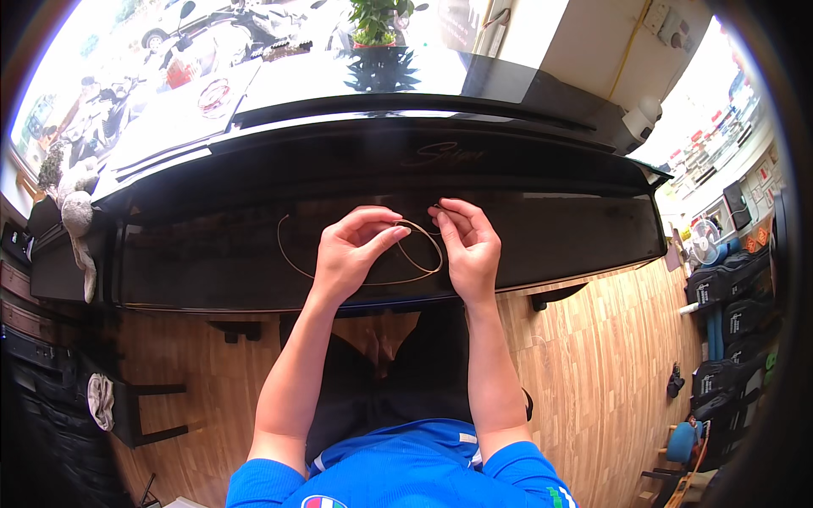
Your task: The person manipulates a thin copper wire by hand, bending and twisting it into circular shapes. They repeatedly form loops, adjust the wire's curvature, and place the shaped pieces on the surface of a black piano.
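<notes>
In the head camera's view, a person in a blue shirt works a thin, pale cord with two bare hands over the closed lid of a glossy black piano. The left hand, just to the 10 o'clock side of the lap, pinches the cord between thumb and fingertips, the grip closed tight. The right hand, at its 3 o'clock, has thumb and fingers bent close together beside the cord; whether they grasp it is too small to tell. The cord curves in a loop between the hands, then sweeps below the left wrist to a loose end at that hand's 10 o'clock. A potted plant stands at 12 o'clock, a plush toy sits toward 9 o'clock, a white fan at 3 o'clock, with black bags at 4 o'clock above a wooden floor.
</notes>
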The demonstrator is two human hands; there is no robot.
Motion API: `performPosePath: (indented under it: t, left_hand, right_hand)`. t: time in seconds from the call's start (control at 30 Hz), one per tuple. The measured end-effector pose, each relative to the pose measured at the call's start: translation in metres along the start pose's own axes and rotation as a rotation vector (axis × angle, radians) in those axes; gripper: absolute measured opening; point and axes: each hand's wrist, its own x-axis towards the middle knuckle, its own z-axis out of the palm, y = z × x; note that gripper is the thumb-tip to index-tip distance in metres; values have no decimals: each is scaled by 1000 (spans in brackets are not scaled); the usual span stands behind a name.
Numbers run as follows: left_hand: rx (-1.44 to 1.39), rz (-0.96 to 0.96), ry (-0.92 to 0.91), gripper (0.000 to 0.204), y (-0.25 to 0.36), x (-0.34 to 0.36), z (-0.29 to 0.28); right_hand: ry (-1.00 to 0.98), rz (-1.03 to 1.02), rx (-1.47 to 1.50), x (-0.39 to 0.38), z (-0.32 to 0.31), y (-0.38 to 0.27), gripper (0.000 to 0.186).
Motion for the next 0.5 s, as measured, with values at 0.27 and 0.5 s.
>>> performPosePath:
  t: [0.27,0.5]
  left_hand:
    - [33,29,-3,13,-2,0,-1]
    - [79,5,50,11,2,0,3]
  right_hand:
    - [-20,-10,-89,-1,2,-3,19]
    - [-128,-54,45,-2,-6,-1,39]
